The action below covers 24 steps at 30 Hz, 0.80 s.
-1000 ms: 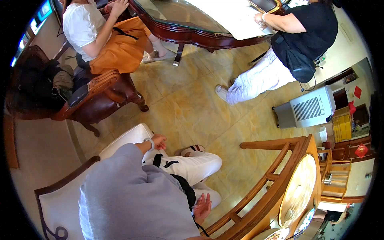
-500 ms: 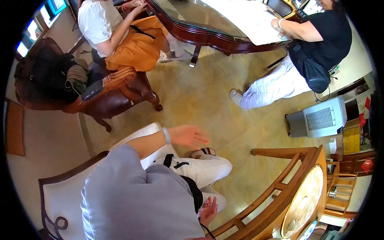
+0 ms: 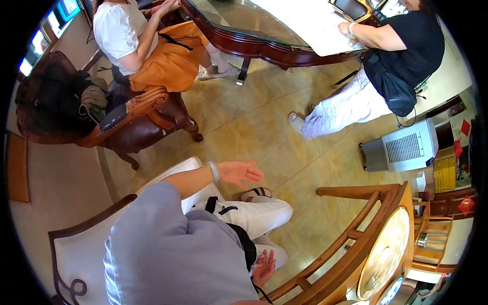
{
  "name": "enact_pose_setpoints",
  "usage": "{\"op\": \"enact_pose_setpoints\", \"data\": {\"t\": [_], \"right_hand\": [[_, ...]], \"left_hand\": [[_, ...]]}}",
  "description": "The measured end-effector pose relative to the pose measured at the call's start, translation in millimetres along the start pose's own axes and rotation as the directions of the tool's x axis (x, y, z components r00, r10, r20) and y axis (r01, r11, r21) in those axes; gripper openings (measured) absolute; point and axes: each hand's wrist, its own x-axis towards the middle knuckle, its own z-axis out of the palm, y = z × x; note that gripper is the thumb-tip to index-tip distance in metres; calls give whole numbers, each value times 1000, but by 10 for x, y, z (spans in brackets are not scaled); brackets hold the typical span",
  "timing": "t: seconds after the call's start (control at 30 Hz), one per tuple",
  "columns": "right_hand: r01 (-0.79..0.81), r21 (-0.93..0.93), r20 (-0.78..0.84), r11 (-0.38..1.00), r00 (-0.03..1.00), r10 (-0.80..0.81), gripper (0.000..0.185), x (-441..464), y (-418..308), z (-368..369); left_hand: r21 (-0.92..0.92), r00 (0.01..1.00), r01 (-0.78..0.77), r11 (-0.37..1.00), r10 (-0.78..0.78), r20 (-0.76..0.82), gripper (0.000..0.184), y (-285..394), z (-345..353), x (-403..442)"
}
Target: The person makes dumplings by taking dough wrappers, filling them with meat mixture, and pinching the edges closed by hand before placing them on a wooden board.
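Note:
My left hand (image 3: pixel 240 173), with a pale band (image 3: pixel 213 172) at the wrist, is held out in the air beside the white seat (image 3: pixel 195 190). Its fingers are stretched and slightly apart, and nothing is in it. My right hand (image 3: pixel 263 268) lies by my thigh, palm up, fingers loosely curled and separated, also holding nothing. White trousers (image 3: pixel 259 213) with black straps cover my legs, and a black bag or strap (image 3: pixel 246 246) crosses my waist. A sandalled foot (image 3: pixel 256 193) shows past my left hand.
A wooden table (image 3: pixel 378 239) with a round inset stands close on my right. Across the tiled floor, a person in an orange skirt (image 3: pixel 168 56) sits near a leather armchair (image 3: pixel 147 119). Someone in black (image 3: pixel 414 46) leans over the glass-topped table (image 3: pixel 244 43). An air cooler (image 3: pixel 404 147) stands beyond.
My left hand has turned, and its fingers show more clearly apart. My right hand stays by my thigh. The surroundings have shifted slightly left in view.

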Motion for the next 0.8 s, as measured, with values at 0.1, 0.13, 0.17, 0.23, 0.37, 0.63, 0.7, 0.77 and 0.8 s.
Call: {"op": "enact_pose_setpoints", "data": {"t": [0.1,0.13,0.17,0.23,0.37,0.63,0.7,0.77,0.8], "right_hand": [[-30,42,29,999,999,28,42,-16,-5,19],[-25,46,17,999,1000,24,43,-10,-1,7],[-19,52,2,998,1000,19,43,-12,12,-6],[-5,3,31,1000,999,5,43,0,27,-23],[30,-58,-32,998,999,-32,43,20,22,-53],[25,25,39,999,999,-26,42,-36,2,-58],[31,34,34,999,999,-32,42,-21,22,-62],[26,60,26,998,999,-27,42,-16,29,-82],[26,42,16,999,1000,-26,41,-31,29,-96]], "left_hand": [[78,998,38,996,-41,39,64,48,98,-31],[134,995,4,991,-18,101,65,131,234,-60],[185,986,-30,982,0,164,67,229,388,-88],[237,960,-111,965,43,278,71,440,644,-88],[216,861,-321,922,190,472,80,923,1007,-15],[331,868,-299,895,111,484,84,1075,1225,224],[534,889,-290,794,18,457,100,1166,1562,60],[509,870,-331,795,49,490,106,1257,1671,40],[495,860,-351,795,65,506,109,1299,1694,58]]}}
